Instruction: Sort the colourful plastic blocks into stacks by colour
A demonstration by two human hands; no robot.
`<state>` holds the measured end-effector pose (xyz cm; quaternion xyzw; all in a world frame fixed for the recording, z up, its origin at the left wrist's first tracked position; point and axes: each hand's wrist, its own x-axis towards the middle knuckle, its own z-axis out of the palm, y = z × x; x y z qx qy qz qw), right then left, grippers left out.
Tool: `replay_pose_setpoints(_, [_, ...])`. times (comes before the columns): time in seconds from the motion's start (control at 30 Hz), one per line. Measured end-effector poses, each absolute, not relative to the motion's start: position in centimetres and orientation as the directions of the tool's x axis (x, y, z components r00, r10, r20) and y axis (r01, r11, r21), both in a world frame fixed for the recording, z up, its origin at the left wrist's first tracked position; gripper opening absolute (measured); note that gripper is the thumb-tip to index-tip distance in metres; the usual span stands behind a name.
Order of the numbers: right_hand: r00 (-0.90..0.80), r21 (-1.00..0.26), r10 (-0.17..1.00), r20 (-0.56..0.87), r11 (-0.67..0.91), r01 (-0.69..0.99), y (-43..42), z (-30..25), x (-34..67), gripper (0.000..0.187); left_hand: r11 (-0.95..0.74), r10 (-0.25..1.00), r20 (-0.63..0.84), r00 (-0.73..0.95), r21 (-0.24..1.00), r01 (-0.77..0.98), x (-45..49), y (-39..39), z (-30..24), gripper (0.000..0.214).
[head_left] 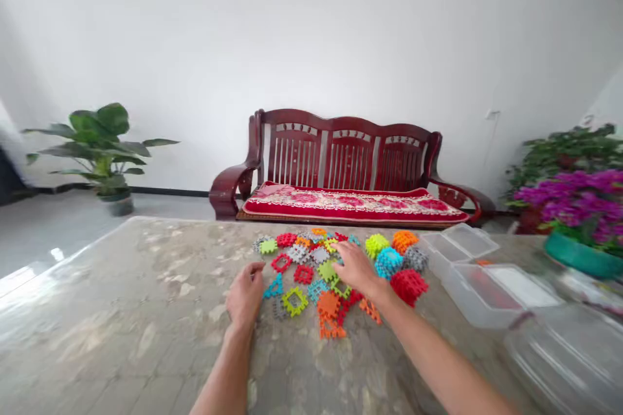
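My left hand rests on the table at the left edge of the pieces, its fingers loosely curled and no piece showing in them. Close beside it lie a blue triangular piece and a yellow-green square frame piece. Over the middle of the spread reaches my right hand, fingers stretched out and thumb apart, just above a green piece. Whether its fingertips touch anything is hard to make out. Around lie red frame pieces, grey pieces and orange pieces, all notched plastic.
Stacks of blue, red and other coloured pieces stand right of my right hand. Clear plastic boxes and a transparent lid lie farther right, near a flower pot. A wooden bench stands behind the table.
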<state>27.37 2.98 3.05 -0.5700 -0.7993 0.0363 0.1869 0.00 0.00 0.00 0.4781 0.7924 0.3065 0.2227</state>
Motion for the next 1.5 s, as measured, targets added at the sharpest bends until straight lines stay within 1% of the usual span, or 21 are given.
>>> replay_pose_setpoints(0.1, [-0.348, -0.256, 0.913, 0.214, 0.396, 0.882, 3.8, 2.0, 23.9, 0.051, 0.35, 0.893, -0.052, -0.447, 0.703, 0.619, 0.1, 0.2, 0.1, 0.04])
replay_pose_setpoints(0.17, [-0.356, -0.238, 0.917, 0.179, 0.392, 0.889, 4.4, 1.7, 21.8, 0.049, 0.35, 0.891, -0.046, -0.452, 0.704, 0.618, 0.1, 0.2, 0.1, 0.04])
replay_pose_setpoints(0.33, [-0.262, -0.199, 0.955, 0.141, 0.287, 0.937, 5.6, 2.6, 18.1, 0.047, 0.341, 0.886, -0.019, -0.463, 0.703, 0.623, 0.1, 0.1, 0.0, 0.038])
replay_pose_setpoints(0.5, [-0.141, -0.106, 0.987, 0.079, 0.149, 0.983, 6.0, 3.4, 16.7, 0.056, 0.335, 0.884, -0.013, -0.468, 0.716, 0.613, 0.1, 0.2, -0.3, 0.038])
replay_pose_setpoints(0.57, [-0.143, -0.078, 0.987, 0.077, 0.149, 0.986, 6.1, 3.3, 16.5, 0.055, 0.334, 0.885, -0.016, -0.466, 0.719, 0.609, 0.2, 0.2, -0.4, 0.038])
replay_pose_setpoints(0.67, [-0.171, -0.054, 0.981, 0.09, 0.177, 0.983, 6.2, 3.1, 16.5, 0.045, 0.329, 0.884, -0.009, -0.467, 0.721, 0.609, 0.1, 0.2, -0.4, 0.037])
replay_pose_setpoints(0.73, [-0.181, -0.05, 0.979, 0.09, 0.186, 0.981, 6.3, 3.0, 16.5, 0.042, 0.332, 0.883, -0.01, -0.469, 0.72, 0.609, 0.1, 0.2, -0.4, 0.037])
replay_pose_setpoints(1.03, [-0.19, -0.097, 0.974, 0.122, 0.202, 0.975, 6.7, 2.5, 16.6, 0.042, 0.324, 0.884, -0.002, -0.468, 0.724, 0.609, 0.1, 0.3, -0.5, 0.036])
replay_pose_setpoints(1.13, [-0.191, -0.134, 0.97, 0.152, 0.212, 0.968, 6.7, 2.2, 17.0, 0.043, 0.33, 0.884, -0.011, -0.467, 0.722, 0.608, 0.1, 0.3, -0.4, 0.036])
replay_pose_setpoints(1.37, [-0.152, -0.314, 0.971, 0.183, 0.205, 0.927, 6.7, 2.3, 18.7, 0.054, 0.336, 0.885, -0.018, -0.465, 0.714, 0.614, 0.1, 0.3, -0.5, 0.037])
replay_pose_setpoints(1.4, [-0.139, -0.366, 0.974, 0.177, 0.196, 0.91, 6.5, 2.4, 19.2, 0.054, 0.335, 0.886, -0.016, -0.464, 0.714, 0.615, 0.0, 0.3, -0.5, 0.038])
replay_pose_setpoints(1.5, [-0.105, -0.576, 0.987, 0.121, 0.156, 0.802, 6.0, 2.8, 21.0, 0.051, 0.323, 0.889, -0.006, -0.458, 0.718, 0.617, 0.1, 0.2, -0.4, 0.038])
